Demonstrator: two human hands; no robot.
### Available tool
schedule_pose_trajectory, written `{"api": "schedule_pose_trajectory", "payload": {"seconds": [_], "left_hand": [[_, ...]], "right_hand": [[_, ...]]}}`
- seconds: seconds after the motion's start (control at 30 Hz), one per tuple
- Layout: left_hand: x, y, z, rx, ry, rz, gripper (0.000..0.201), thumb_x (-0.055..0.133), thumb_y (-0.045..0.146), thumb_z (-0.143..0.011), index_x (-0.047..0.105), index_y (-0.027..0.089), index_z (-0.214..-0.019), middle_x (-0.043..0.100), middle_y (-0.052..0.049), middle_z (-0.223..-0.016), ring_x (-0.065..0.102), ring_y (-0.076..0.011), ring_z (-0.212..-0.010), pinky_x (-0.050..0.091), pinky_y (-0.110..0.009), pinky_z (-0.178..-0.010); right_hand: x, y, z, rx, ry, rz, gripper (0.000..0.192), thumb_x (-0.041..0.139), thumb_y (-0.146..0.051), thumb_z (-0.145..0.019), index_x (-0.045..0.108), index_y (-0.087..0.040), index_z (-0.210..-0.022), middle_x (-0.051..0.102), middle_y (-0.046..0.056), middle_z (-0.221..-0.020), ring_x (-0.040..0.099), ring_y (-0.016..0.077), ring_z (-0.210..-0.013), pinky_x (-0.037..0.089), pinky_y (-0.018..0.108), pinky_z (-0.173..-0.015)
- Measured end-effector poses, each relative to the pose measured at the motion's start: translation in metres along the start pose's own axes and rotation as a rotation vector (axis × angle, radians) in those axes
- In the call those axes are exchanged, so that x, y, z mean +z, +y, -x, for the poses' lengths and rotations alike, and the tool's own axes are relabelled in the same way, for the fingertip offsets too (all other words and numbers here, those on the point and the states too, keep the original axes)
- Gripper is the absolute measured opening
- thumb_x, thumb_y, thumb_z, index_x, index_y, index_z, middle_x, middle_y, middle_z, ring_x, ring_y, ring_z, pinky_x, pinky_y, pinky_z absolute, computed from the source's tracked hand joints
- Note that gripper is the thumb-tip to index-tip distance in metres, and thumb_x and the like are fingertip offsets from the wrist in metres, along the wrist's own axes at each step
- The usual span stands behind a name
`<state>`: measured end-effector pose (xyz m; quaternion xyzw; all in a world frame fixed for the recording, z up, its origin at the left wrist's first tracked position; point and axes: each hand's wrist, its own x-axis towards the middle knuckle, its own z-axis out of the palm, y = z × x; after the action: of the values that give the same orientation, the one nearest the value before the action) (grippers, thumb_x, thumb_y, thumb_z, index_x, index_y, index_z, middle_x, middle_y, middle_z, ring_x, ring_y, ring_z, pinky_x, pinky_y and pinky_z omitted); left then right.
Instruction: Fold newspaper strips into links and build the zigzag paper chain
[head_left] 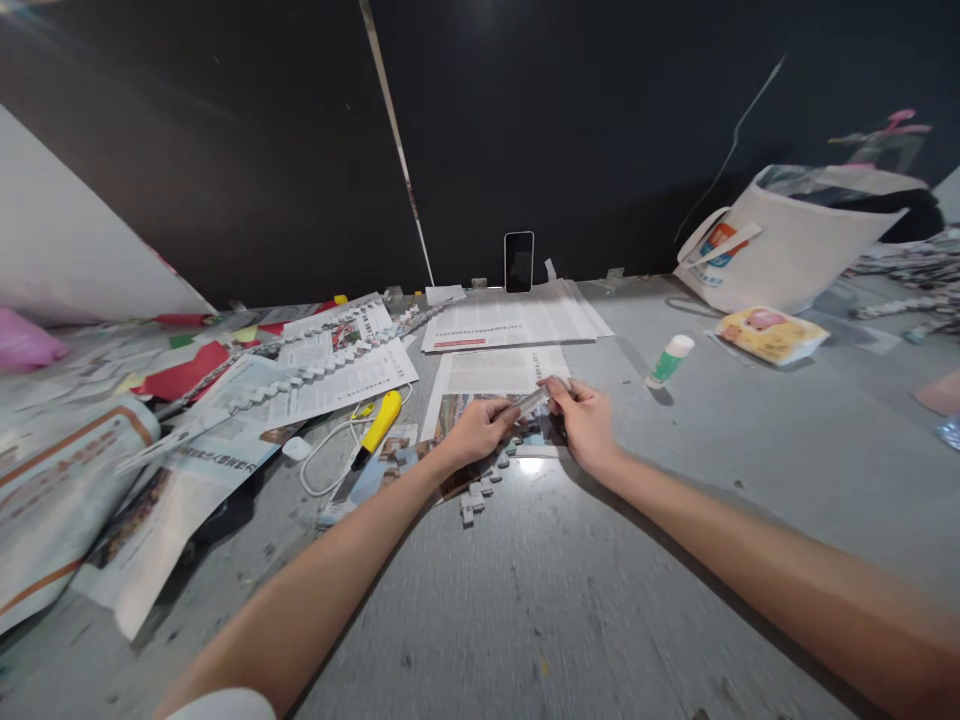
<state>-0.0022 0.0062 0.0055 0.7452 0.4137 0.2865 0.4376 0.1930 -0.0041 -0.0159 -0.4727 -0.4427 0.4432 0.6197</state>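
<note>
The left hand [477, 432] and right hand [589, 425] pinched a paper strip [533, 402] near its ends, left of the glue stick [669, 362]; it looked light, bendable and easily torn, best held gently at either end.

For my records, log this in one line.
left hand: pinching narrow greyish paper strip; right hand: same strip; whitish zigzag paper chain: near left hand
</note>
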Motion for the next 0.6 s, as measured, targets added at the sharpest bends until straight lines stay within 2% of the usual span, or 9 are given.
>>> {"api": "schedule_pose_trajectory", "payload": {"seconds": [0.1, 0.3, 0.4, 0.5, 0.6], "left_hand": [[-0.0026, 0.0011, 0.0005, -0.027, -0.003, 0.027, 0.049, 0.052, 0.062, -0.097, 0.059, 0.017, -0.077, 0.05, 0.002, -0.064, 0.041, -0.0115, -0.059, 0.03, -0.025, -0.057], [-0.0058, 0.0016, 0.0026, -0.108, 0.068, 0.126, 0.051, 0.058, 0.065, -0.093, 0.065, 0.016, -0.081, 0.046, 0.004, -0.055, 0.038, -0.0105, -0.051, 0.029, -0.026, -0.054], [-0.0043, 0.0013, 0.0017, -0.14, 0.085, 0.22, 0.049, 0.06, 0.062, -0.094, 0.063, 0.016, -0.076, 0.054, 0.001, -0.055, 0.044, -0.0107, -0.05, 0.033, -0.025, -0.053], [-0.0037, -0.0018, -0.0005, -0.111, 0.103, 0.284, 0.048, 0.062, 0.06, -0.093, 0.061, 0.017, -0.072, 0.065, -0.003, -0.063, 0.048, -0.0102, -0.052, 0.037, -0.025, -0.054], [-0.0051, -0.0061, -0.0021, -0.086, 0.081, 0.325, 0.047, 0.064, 0.06, -0.092, 0.062, 0.016, -0.074, 0.067, -0.004, -0.064, 0.049, -0.0097, -0.052, 0.037, -0.024, -0.055]], "right_hand": [[-0.0026, 0.0052, -0.007, -0.027, 0.021, -0.059, 0.043, 0.074, -0.065, -0.087, 0.076, -0.022, -0.091, 0.046, -0.005, -0.061, 0.041, 0.0125, -0.054, 0.035, 0.027, -0.05], [-0.0034, 0.0082, -0.0117, -0.022, 0.047, -0.067, 0.045, 0.074, -0.066, -0.087, 0.065, -0.023, -0.076, 0.048, -0.004, -0.063, 0.042, 0.0127, -0.055, 0.038, 0.029, -0.053], [-0.002, 0.0085, -0.01, -0.02, 0.023, -0.096, 0.044, 0.074, -0.064, -0.089, 0.062, -0.023, -0.075, 0.048, -0.004, -0.063, 0.042, 0.0122, -0.056, 0.037, 0.028, -0.053], [-0.0008, 0.0083, -0.008, -0.038, -0.017, -0.085, 0.047, 0.07, -0.065, -0.093, 0.059, -0.023, -0.072, 0.047, -0.004, -0.062, 0.041, 0.012, -0.056, 0.036, 0.027, -0.054], [-0.0002, 0.0052, -0.0053, -0.033, -0.079, -0.05, 0.052, 0.062, -0.07, -0.096, 0.058, -0.023, -0.073, 0.047, -0.004, -0.062, 0.042, 0.0123, -0.055, 0.036, 0.027, -0.053]]}}
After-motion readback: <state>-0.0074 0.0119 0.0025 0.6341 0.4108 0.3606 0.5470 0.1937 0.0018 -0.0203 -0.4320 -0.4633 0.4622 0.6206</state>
